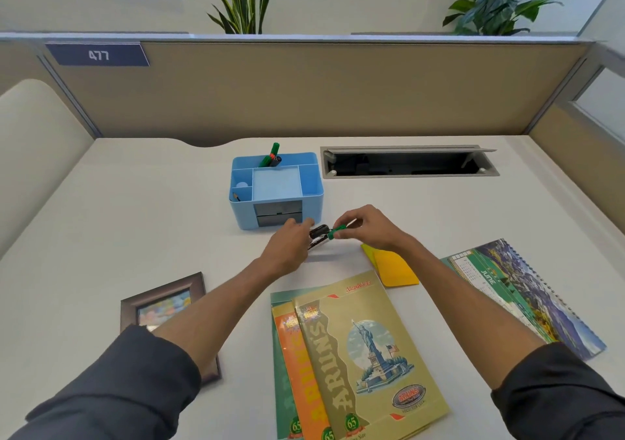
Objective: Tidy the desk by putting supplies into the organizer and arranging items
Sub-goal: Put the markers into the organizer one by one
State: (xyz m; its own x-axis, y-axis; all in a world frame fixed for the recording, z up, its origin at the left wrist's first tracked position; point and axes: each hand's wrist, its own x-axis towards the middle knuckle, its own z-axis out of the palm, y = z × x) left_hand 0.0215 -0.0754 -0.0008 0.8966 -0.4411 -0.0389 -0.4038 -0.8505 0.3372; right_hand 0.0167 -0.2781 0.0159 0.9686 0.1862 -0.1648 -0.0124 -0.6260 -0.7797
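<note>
A light blue desk organizer [309, 182] stands mid-desk with green and black markers [271, 157] upright in its back compartment and a pencil tip [236, 197] at its left. Just in front of it both hands meet on markers. My left hand [287, 248] grips black marker barrels [318, 236]. My right hand [367, 226] pinches a green marker cap [336, 232] at their end. Yellow sticky notes [394, 268] lie under my right wrist.
Several notebooks [355, 355] are fanned at the front centre. A spiral calendar [527, 294] lies at right, a dark picture frame [162, 304] lies flat at left. An open cable tray [407, 163] is set into the desk at the back right. Partition walls enclose the desk.
</note>
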